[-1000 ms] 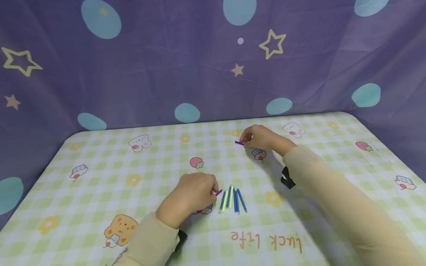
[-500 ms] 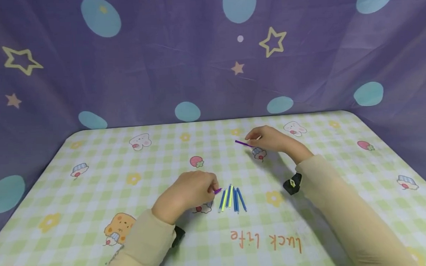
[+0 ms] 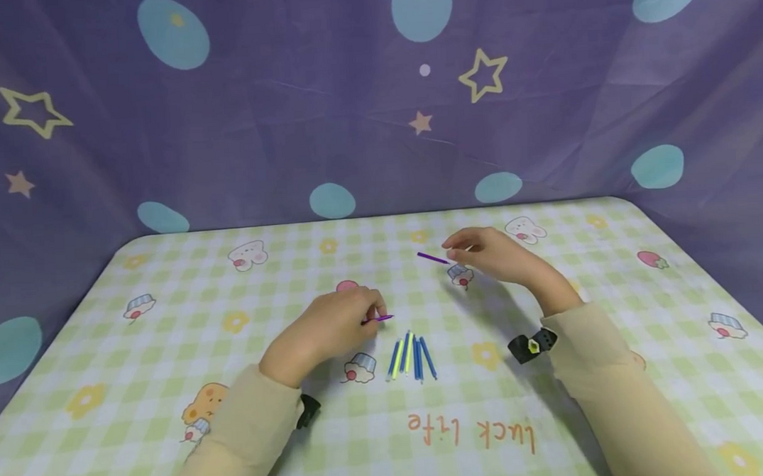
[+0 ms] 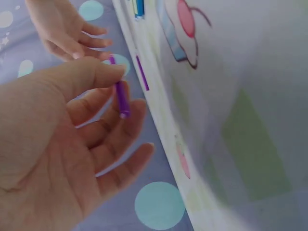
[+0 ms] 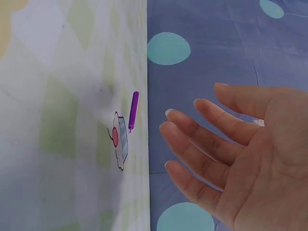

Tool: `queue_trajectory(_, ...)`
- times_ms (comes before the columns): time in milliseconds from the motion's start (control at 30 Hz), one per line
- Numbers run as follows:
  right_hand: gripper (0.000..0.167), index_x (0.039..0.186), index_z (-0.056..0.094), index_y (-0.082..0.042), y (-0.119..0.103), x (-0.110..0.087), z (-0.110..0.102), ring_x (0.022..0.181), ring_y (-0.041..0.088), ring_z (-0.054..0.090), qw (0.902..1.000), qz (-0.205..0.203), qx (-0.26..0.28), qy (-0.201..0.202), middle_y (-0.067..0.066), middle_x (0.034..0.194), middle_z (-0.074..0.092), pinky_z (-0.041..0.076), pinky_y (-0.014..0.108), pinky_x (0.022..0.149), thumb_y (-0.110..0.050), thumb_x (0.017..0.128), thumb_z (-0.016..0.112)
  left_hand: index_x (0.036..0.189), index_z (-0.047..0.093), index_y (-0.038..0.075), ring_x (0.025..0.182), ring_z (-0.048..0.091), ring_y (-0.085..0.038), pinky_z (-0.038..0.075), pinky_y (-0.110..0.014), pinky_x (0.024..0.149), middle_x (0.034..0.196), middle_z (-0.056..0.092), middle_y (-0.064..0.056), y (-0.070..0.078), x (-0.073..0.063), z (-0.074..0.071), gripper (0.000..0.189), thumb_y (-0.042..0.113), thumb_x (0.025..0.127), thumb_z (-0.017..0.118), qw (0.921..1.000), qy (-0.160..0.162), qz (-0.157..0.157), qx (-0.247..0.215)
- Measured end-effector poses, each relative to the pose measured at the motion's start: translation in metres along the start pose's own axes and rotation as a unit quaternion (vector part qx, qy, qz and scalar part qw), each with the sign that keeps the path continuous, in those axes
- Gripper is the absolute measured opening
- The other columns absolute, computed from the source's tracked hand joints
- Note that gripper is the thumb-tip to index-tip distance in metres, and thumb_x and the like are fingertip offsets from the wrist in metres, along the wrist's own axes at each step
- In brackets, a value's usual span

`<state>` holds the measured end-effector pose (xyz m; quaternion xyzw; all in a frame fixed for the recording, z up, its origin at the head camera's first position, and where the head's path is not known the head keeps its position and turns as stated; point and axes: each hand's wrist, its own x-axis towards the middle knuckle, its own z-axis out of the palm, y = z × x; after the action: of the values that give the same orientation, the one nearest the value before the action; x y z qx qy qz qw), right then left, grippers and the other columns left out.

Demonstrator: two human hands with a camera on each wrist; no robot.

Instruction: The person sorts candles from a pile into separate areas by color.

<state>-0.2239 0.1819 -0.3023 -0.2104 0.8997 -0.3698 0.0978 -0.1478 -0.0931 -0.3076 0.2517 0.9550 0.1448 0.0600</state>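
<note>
In the head view my left hand (image 3: 334,327) is raised left of centre, pinching a short, thin purple stick (image 3: 383,318). The left wrist view shows that stick (image 4: 121,100) between thumb and forefinger, with the other fingers spread loosely. A second purple stick (image 3: 432,258) lies on the far part of the table, also visible in the right wrist view. Just to its right, my right hand (image 3: 494,256) hovers with loosely bent fingers and holds nothing. Nearer me, several blue and yellow sticks (image 3: 417,361) lie side by side in a small fan.
A green-and-white checked cloth (image 3: 188,346) with printed cakes, strawberries and lettering covers the table. Behind its far edge hangs a purple curtain (image 3: 352,140) with stars and blue ovals. Black wrist straps (image 3: 532,346) sit under the sleeves.
My right hand has let go of its purple stick and drawn back to the right. My left hand has lifted its purple stick away from the fan, moving slightly farther from me.
</note>
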Motion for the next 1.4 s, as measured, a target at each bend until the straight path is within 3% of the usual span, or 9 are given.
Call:
queue_trajectory(133,0.034,0.129,0.062,-0.001,0.002,-0.004,-0.001,0.106,0.029,0.064,1.0000,-0.004,-0.002,0.000,0.016,0.122,0.064,0.049,0.046,0.090,-0.020,0.102,0.056,0.103,0.071,0.017,0.078,0.055,-0.011,0.048,-0.033,0.073,0.088,0.060,0.008,-0.001,0.012,0.000,0.011,0.013,0.093,0.067,0.9992,0.009,0.036,0.017)
queue_trajectory(333,0.032,0.127,0.063,0.000,0.005,-0.005,-0.004,0.105,0.030,0.064,1.0000,-0.001,-0.002,0.009,0.016,0.118,0.066,0.049,0.046,0.090,-0.018,0.101,0.057,0.106,0.074,0.018,0.079,0.057,-0.010,0.048,-0.032,0.076,0.096,0.063,0.006,-0.002,0.040,-0.004,0.013,0.015,0.094,0.068,0.9962,-0.006,0.078,0.038)
queue_trajectory(600,0.033,0.127,0.062,0.000,0.006,-0.009,-0.008,0.108,0.032,0.063,0.9999,0.014,0.000,0.008,0.017,0.119,0.066,0.048,0.047,0.090,-0.020,0.102,0.056,0.108,0.074,0.019,0.083,0.058,-0.010,0.047,-0.030,0.078,0.102,0.066,0.006,-0.002,0.081,-0.008,0.014,0.016,0.095,0.069,0.9935,0.014,0.110,0.027)
queue_trajectory(1000,0.034,0.127,0.061,0.003,0.009,-0.012,-0.017,0.097,0.034,0.067,0.9998,0.014,-0.002,0.011,0.021,0.113,0.068,0.049,0.045,0.087,-0.019,0.101,0.058,0.103,0.078,0.022,0.090,0.061,-0.011,0.048,-0.031,0.081,0.101,0.070,0.007,0.000,0.127,0.002,0.013,0.019,0.092,0.073,0.9981,0.034,0.051,-0.012)
queue_trajectory(1200,0.036,0.129,0.061,0.000,0.012,-0.011,-0.015,0.099,0.033,0.066,0.9996,0.028,0.003,0.007,0.017,0.114,0.068,0.050,0.045,0.087,-0.022,0.100,0.059,0.100,0.079,0.022,0.096,0.063,-0.010,0.049,-0.032,0.085,0.104,0.072,0.008,0.002,0.144,0.011,0.012,0.021,0.089,0.075,0.9983,0.030,0.050,-0.005)
queue_trajectory(1400,0.035,0.128,0.061,0.001,0.013,-0.010,-0.013,0.100,0.029,0.066,0.9996,0.028,0.002,0.004,0.018,0.115,0.068,0.049,0.044,0.088,-0.021,0.100,0.060,0.100,0.080,0.021,0.099,0.063,-0.011,0.049,-0.033,0.088,0.105,0.072,0.008,0.005,0.152,0.017,0.011,0.021,0.090,0.074,0.9981,0.015,0.055,0.024)
